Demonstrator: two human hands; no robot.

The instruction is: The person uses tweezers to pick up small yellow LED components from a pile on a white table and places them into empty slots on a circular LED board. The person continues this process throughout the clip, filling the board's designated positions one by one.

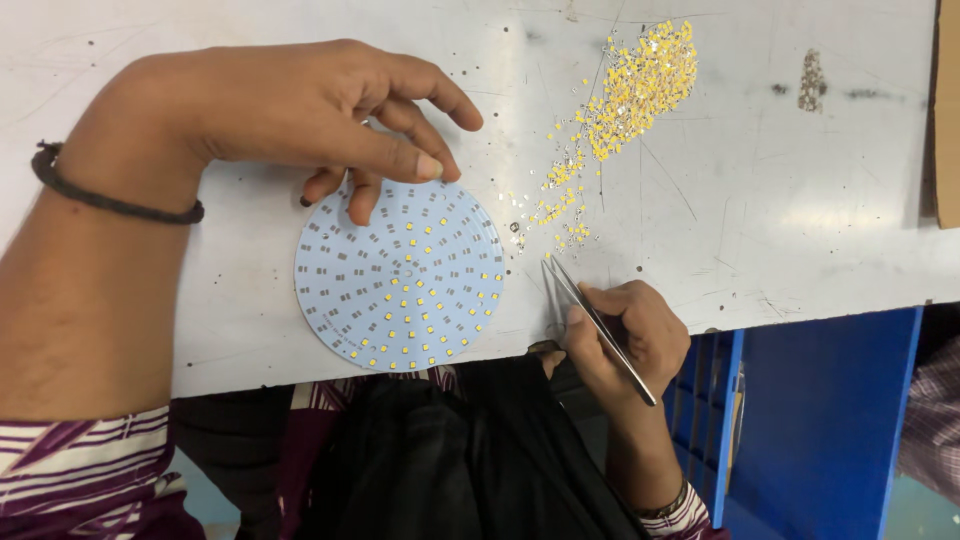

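A round white circuit disc [398, 275] lies on the white table near its front edge. Small yellow chips fill its right part; grey bare pads cover the left. My left hand [300, 110] rests over the disc's top edge, fingertips touching it. My right hand [625, 330] holds metal tweezers [585, 310] just right of the disc, with their tips pointing up toward scattered chips. A heap of loose yellow chips [635, 90] lies farther back on the right, trailing down toward the tweezers.
The white table [780, 200] is scratched. A small grey patch of debris [812, 80] lies at the back right. A brown board edge [948, 110] shows at the far right. Blue bins [820, 420] stand below the table edge.
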